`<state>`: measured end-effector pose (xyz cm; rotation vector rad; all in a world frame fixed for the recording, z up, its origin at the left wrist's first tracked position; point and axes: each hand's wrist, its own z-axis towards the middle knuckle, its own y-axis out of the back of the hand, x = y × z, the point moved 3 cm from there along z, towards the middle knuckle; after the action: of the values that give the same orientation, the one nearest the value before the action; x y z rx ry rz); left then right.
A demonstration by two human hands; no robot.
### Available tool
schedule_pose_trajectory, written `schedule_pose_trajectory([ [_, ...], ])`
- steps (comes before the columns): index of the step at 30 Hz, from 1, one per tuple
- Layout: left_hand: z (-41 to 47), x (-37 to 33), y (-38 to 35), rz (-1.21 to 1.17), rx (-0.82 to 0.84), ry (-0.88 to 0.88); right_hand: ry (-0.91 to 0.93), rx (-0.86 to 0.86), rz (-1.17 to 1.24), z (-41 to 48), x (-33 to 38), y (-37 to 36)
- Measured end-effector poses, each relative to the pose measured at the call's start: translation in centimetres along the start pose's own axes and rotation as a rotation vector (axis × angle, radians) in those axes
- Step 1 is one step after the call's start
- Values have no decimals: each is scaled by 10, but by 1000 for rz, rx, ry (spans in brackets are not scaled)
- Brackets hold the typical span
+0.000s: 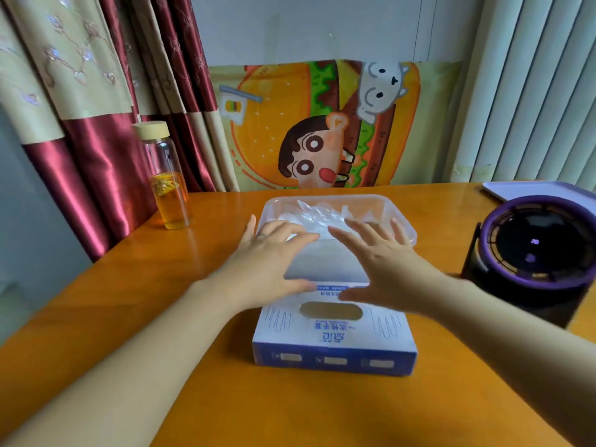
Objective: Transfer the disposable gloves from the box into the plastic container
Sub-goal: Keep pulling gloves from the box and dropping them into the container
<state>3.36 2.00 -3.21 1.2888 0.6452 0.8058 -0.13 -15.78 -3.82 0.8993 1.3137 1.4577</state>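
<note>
Both grips are spread and hold nothing: the left grip [271,253] and right grip [380,262] hover, fingers straight, over the far end of the box [332,337], at the near rim of the container [404,229]. A heap of gloves [316,214] lies in the container, so the transfer looks well along. The next move probably calls for checking the box, whose inside is hidden, for any gloves left.

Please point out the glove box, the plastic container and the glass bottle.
glove box [332,333], head view, printed top.
plastic container [325,198], head view, far rim.
glass bottle [171,201], head view, lower body.
</note>
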Motion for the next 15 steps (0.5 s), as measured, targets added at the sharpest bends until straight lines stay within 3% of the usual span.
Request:
schedule_pose_trajectory([
  [3,-7,-4,-16,-1,15,8,131,-38,4,-25,24,-12],
  [6,-4,-4,-20,-60,-61,26,196,67,-21,-36,28,-27],
  [10,4,-7,-28,-57,-123,47,107,148,4,-34,6,-36],
  [15,26,-8,-29,-98,-128,48,-4,134,147,-26,-15,-41],
])
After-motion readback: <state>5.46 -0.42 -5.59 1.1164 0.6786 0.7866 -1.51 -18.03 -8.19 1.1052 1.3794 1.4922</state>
